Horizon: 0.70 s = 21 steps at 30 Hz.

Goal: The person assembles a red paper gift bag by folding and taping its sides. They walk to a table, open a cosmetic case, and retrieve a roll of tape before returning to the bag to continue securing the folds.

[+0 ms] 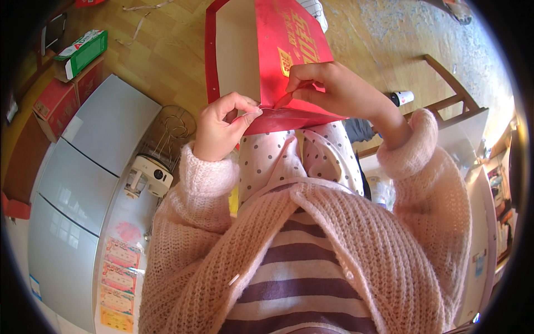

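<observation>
A large red cardboard box [273,37] with gold lettering stands before me above my dotted trousers, one pale inner face showing. My left hand [227,121] pinches the near red edge of the box at its left corner, thumb against fingertips. At the middle of the same edge, my right hand [323,89] bends over the red cardboard with its fingers curled on a raised flap. A red panel [292,119] of the box slopes down towards my knees. The fingertips of the right hand are partly hidden behind the cardboard.
To the left stand a grey refrigerator [73,188], a green box [85,54] on red cartons [56,104], and a white kitchen appliance [150,173]. Right of the box are a paper cup [402,98] and a wooden frame [452,85]. Strips lie on the wood-patterned floor [175,54].
</observation>
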Motion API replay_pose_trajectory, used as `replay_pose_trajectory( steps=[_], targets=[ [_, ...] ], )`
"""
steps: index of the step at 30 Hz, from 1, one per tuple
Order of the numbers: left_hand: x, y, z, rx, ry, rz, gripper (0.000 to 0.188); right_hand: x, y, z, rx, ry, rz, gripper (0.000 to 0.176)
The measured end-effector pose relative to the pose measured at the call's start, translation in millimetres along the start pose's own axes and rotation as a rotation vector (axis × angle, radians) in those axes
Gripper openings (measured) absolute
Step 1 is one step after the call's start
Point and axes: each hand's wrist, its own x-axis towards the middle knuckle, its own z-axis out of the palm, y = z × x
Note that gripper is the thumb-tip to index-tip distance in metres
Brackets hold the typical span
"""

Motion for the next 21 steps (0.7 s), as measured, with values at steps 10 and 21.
replay_pose_trajectory(
  steps=[10,21],
  targets=[
    [-7,2,-4,-0.265,-0.040,-0.210,0.010,-13,-14,16,-0.274,0.184,-0.135,0.010],
    [-16,25,-4,0.066,-0.098,-0.260,0.020,-46,-38,58,-0.474,0.276,-0.159,0.034]
  ],
)
